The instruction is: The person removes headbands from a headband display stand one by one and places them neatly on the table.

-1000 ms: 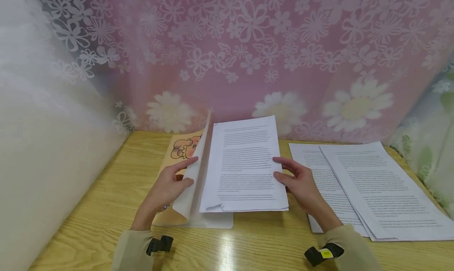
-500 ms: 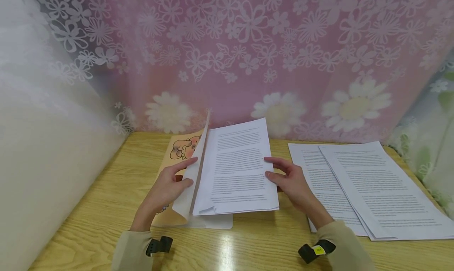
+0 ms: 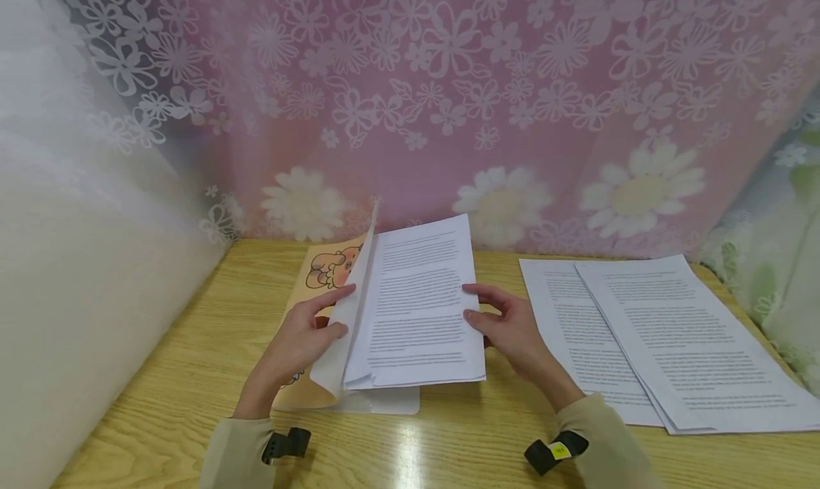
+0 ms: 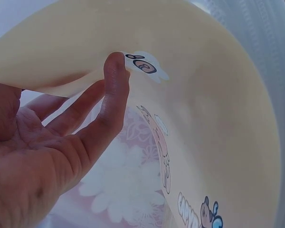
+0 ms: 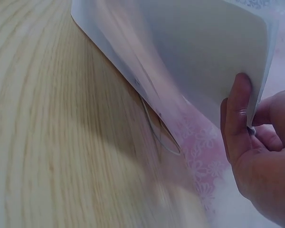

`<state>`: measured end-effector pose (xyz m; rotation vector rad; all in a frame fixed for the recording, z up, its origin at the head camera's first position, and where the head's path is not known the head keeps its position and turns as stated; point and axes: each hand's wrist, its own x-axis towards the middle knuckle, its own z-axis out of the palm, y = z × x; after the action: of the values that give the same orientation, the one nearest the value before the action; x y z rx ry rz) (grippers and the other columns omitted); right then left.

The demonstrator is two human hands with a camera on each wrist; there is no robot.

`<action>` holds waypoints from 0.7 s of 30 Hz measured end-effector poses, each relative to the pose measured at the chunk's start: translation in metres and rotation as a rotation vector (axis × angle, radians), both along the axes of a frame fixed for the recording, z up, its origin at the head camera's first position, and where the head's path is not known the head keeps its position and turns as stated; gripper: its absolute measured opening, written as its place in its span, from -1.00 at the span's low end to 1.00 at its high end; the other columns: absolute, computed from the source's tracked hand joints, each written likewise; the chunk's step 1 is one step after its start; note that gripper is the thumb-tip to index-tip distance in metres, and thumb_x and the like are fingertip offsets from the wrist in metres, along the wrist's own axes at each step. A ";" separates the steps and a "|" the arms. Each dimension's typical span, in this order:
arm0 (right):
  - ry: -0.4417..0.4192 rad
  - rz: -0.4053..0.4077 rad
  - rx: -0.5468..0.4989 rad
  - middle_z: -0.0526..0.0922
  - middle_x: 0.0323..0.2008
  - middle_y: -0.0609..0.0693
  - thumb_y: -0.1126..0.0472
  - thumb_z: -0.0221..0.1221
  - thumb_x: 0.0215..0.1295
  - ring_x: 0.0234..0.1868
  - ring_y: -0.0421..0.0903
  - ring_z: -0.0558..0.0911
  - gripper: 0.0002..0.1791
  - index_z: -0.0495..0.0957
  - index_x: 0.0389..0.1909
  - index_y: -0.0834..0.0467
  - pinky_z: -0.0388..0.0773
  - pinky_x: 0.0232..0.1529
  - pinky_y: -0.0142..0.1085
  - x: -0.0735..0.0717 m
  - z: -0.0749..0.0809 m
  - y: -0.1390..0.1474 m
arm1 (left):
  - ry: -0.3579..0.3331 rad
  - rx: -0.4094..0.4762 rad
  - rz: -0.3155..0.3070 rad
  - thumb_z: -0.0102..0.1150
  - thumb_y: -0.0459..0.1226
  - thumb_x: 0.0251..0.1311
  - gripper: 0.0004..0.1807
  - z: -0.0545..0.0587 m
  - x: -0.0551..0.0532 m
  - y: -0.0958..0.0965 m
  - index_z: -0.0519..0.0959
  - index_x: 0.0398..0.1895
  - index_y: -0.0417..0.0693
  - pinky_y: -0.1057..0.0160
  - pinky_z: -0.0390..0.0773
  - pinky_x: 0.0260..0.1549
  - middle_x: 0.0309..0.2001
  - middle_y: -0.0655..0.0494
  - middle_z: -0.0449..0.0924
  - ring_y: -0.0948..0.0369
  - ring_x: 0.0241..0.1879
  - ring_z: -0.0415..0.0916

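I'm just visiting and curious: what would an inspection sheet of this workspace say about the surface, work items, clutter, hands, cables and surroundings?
Surface: wood-grain table, with a bright reflection near the front.
Work items: folder with its cartoon cover raised; printed sheets tilted, left edge at that cover.
Clutter: more papers, overlapping, at the right.
Hands: left hand holds the cover; right hand grips the sheets' right edge.
Cables: none identifiable; a thin pale loop shows by the folder's edge, nature unclear.
Surroundings: pink floral backdrop behind; pale covering at the left.
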<state>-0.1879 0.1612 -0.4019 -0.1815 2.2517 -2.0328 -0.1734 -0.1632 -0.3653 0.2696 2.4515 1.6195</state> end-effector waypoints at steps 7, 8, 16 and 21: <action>0.023 0.032 0.017 0.46 0.08 0.18 0.24 0.19 0.26 -0.30 -0.03 0.69 -0.51 0.41 0.24 0.06 0.66 -0.42 -0.20 0.000 -0.002 -0.011 | -0.010 -0.008 0.009 -0.02 -0.36 0.22 -0.41 0.001 0.001 0.001 0.34 0.31 0.30 0.14 0.60 -0.55 0.01 -0.11 0.57 0.09 -0.36 0.61; 0.022 0.035 0.014 0.46 0.08 0.18 0.24 0.19 0.26 -0.30 -0.04 0.69 -0.51 0.41 0.23 0.06 0.66 -0.42 -0.20 0.000 -0.002 -0.012 | -0.012 -0.012 0.011 -0.02 -0.36 0.22 -0.41 0.001 0.001 0.001 0.34 0.31 0.32 0.15 0.59 -0.55 0.00 -0.10 0.58 0.09 -0.36 0.61; 0.015 0.042 -0.007 0.46 0.07 0.20 0.26 0.18 0.27 -0.35 -0.06 0.66 -0.52 0.42 0.22 0.09 0.63 -0.49 -0.26 -0.001 -0.001 -0.020 | -0.011 -0.026 0.023 -0.01 -0.35 0.21 -0.41 0.002 0.001 0.002 0.35 0.29 0.36 0.15 0.60 -0.54 0.04 -0.07 0.56 0.10 -0.32 0.60; 0.002 0.038 -0.014 0.47 0.07 0.18 0.27 0.18 0.26 -0.36 -0.05 0.66 -0.53 0.42 0.21 0.07 0.62 -0.51 -0.26 -0.002 -0.002 -0.025 | -0.010 -0.034 0.021 -0.03 -0.37 0.19 -0.38 0.002 0.000 0.003 0.34 0.30 0.39 0.16 0.60 -0.52 0.07 -0.05 0.54 0.11 -0.30 0.61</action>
<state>-0.1897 0.1357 -0.4036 -0.2250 2.2184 -2.0308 -0.1732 -0.1598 -0.3629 0.2311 2.4801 1.5812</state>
